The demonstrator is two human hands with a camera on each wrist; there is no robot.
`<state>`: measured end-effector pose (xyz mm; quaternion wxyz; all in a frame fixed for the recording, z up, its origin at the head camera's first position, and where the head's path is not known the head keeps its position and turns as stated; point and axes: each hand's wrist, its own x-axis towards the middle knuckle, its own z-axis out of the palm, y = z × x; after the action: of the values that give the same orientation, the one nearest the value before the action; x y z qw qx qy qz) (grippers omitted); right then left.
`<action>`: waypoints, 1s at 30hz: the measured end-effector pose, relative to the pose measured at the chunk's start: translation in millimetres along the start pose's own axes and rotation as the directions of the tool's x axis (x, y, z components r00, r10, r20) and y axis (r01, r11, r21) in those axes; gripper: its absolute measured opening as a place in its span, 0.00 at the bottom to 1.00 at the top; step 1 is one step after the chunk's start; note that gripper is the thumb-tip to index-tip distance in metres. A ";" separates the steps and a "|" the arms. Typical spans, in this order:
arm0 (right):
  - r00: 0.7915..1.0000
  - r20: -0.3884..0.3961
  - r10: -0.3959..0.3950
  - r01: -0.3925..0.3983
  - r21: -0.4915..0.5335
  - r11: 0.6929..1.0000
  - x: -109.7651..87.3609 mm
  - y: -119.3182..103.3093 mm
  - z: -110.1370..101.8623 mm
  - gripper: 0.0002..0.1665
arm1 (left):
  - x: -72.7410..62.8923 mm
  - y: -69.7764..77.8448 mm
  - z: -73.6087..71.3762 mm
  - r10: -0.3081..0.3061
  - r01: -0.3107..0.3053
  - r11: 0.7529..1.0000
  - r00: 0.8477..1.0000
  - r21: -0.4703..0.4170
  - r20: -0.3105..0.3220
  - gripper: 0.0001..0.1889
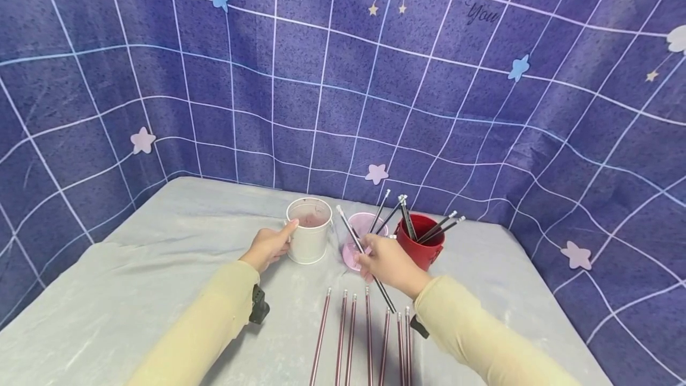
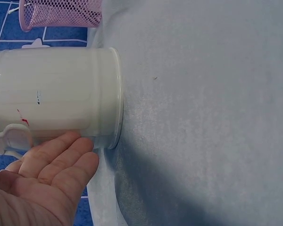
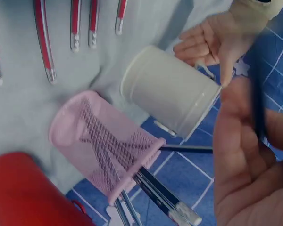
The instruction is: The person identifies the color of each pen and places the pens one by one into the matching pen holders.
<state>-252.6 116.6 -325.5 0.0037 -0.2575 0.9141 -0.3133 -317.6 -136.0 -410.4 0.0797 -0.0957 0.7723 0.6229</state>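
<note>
White in colour and standing upright, a bucket (image 1: 309, 248) formed the left end of a row of three containers near the back of a table (image 1: 187, 231) spread with pale grey cloth. Just beside it, in the middle, stood a pink mesh cup (image 1: 349, 258), and on the right a red bucket (image 1: 418, 252). A person's left hand (image 1: 269, 245) was at the white bucket's near left side, its thumb at the rim and its fingers relaxed and nearly straight along the outer wall, below a small handle loop (the left wrist view showed little red and blue marks on the paint there). The right hand (image 1: 392, 262) was closed in a pinch around a dark pencil (image 1: 351, 228), held at a slant in front of the pink cup, with its white-tipped upper end leaning towards the white bucket. More dark pencils (image 1: 379, 212) leaned inside the pink cup, and another group (image 1: 408, 220) stuck out of the red bucket at various angles. Nearer the viewer, seven dark red pencils (image 1: 368, 332) lay in a loose row, eraser ends pointing towards the containers. Both arms wore cream sleeves (image 1: 209, 314). Behind everything hung a purple-blue curtain (image 1: 300, 46) printed with grid lines, stars and clouds.
</note>
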 end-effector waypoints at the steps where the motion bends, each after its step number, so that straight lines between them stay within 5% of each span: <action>1: 0.999 -0.034 -0.008 0.008 -0.022 1.000 1.0 -0.9 -1.8 0.05 | -0.1 -0.2 -0.1 0.001 -0.001 1.000 1.000 -0.004 -0.001 0.42; 9: 0.983 -0.175 -0.049 0.054 0.025 0.998 4.7 -15.9 -17.5 0.09 | -0.5 -0.5 -0.8 -0.005 0.005 1.000 1.000 -0.012 -0.006 0.41; 16: 0.933 -0.340 -0.120 0.150 0.063 0.987 12.0 -23.6 -31.3 0.09 | -0.6 0.1 0.0 -0.003 0.003 1.000 1.000 -0.012 -0.002 0.42; 23: 0.872 -0.486 -0.058 0.170 0.190 0.967 31.4 -28.8 -42.1 0.07 | 0.5 -1.0 -1.2 -0.008 0.008 1.000 1.000 -0.018 -0.014 0.43; 30: 0.856 -0.517 -0.003 0.151 0.243 0.958 57.8 -30.7 -53.3 0.07 | 0.8 -0.3 -1.3 -0.020 0.019 1.000 1.000 -0.013 -0.012 0.43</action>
<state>-297.3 99.2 -256.1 -0.2161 -0.1987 0.8184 -0.4940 -318.3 -137.4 -410.6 0.0803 -0.1077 0.7678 0.6265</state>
